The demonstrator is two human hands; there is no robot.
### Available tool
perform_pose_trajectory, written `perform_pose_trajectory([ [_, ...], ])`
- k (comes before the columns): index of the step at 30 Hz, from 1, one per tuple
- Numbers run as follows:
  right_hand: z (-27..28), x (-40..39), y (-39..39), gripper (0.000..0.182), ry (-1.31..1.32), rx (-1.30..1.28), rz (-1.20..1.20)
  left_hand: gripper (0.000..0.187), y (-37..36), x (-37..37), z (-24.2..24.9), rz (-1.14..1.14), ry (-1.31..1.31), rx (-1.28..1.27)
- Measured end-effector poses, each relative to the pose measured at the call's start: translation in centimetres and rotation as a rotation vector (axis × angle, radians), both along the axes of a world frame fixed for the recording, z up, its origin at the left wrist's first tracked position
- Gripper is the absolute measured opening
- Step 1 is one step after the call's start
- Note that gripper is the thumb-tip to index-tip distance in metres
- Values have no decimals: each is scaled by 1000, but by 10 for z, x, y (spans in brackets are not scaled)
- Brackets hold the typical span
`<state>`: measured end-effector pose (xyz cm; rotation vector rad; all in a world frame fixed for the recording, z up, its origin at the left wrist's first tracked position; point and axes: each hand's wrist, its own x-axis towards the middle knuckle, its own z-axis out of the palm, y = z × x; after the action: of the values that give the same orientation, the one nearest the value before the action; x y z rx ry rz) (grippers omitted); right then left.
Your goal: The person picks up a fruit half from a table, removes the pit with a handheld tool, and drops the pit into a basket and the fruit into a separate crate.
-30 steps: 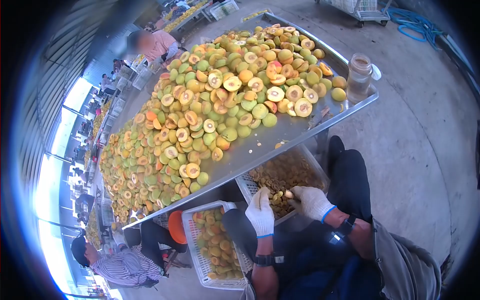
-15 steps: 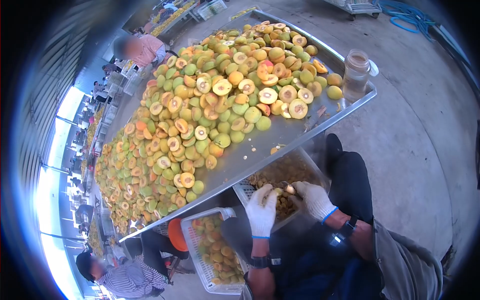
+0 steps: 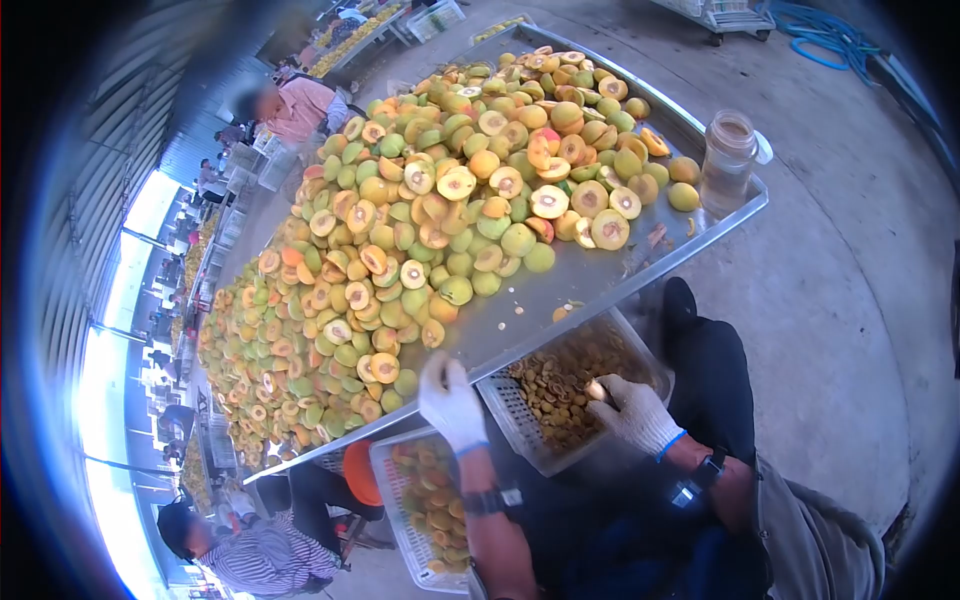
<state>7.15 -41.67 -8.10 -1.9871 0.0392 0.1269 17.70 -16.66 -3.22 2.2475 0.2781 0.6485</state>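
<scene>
My left hand [image 3: 450, 405], in a white knit glove, is over the near edge of the metal table [image 3: 465, 335], close to the heap of halved apricots [image 3: 400, 255]. Its fingers point up toward the fruit, slightly apart and a little blurred, and nothing shows in them. Gloved the same way, my right hand [image 3: 640, 415] is closed on a small tool with a pale rounded end [image 3: 596, 389]; the rest of the tool is hidden by the fingers. Below that hand is a white crate [image 3: 515, 425] of brown pits [image 3: 560, 390].
Another white crate [image 3: 385, 470] with fruit halves stands at lower left, beside an orange bucket [image 3: 362, 473]. A clear jar [image 3: 728, 160] is on the table's right corner. Co-workers [image 3: 265, 555] sit to the left and beyond the table. A blue hose [image 3: 820, 40] lies on the floor.
My left hand has moved up and left, from over the pit crate to the table edge. My right hand has shifted slightly right and down, still closed on the tool.
</scene>
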Motion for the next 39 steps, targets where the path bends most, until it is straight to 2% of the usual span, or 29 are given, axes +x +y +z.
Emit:
perform_pose_trajectory([
  [1,1,0,1,27,-1,15,-13,30,11,17,3,54,-13,72],
  [3,1,-1,3,27,-17,38,-20,38,57,57,-22,139,110,217],
  [4,0,-2,3,28,-3,24,4,38,63,68,-28,150,91,220],
  [6,-6,-1,6,29,2,10,39,55,74,93,-36,307,428,374],
  [7,3,-1,5,29,30,-14,52,60,87,105,-57,310,429,342],
  [9,11,0,4,29,55,-26,82,56,84,116,-63,283,527,339],
  [13,18,1,7,32,84,-56,104,54,71,115,-68,184,396,216],
  [15,22,1,10,32,104,-43,124,51,62,111,-64,94,374,86],
  [16,21,0,12,32,101,-43,128,44,53,103,-54,70,367,-58],
  [17,17,-1,13,32,73,-7,143,44,48,95,-41,70,365,-60],
  [19,21,-6,11,33,44,24,145,43,34,79,-14,-97,235,-483],
  [21,35,-8,9,35,-4,133,140,45,19,56,4,-130,237,-570],
  [23,32,-9,9,36,-5,193,123,46,-3,21,24,-310,108,-957],
  [24,32,-9,9,37,-12,253,105,46,-8,4,27,-306,106,-959],
  [26,41,-8,7,38,28,264,141,35,-13,-30,23,-402,138,-1292],
  [27,48,-8,4,38,72,276,166,35,-15,-43,17,-399,147,-1301],
  [29,64,-11,3,38,97,247,188,41,-22,-67,6,-418,189,-1622],
  [31,71,-16,6,37,19,226,255,41,-34,-82,3,-399,192,-1686],
  [33,78,-23,9,36,51,222,247,42,-45,-94,3,-367,159,-1782],
  [36,84,-27,16,34,-59,166,217,41,-57,-101,10,-438,145,-1798],
  [39,89,-26,12,38,26,28,251,42,-63,-102,5,-429,169,-1763],
])
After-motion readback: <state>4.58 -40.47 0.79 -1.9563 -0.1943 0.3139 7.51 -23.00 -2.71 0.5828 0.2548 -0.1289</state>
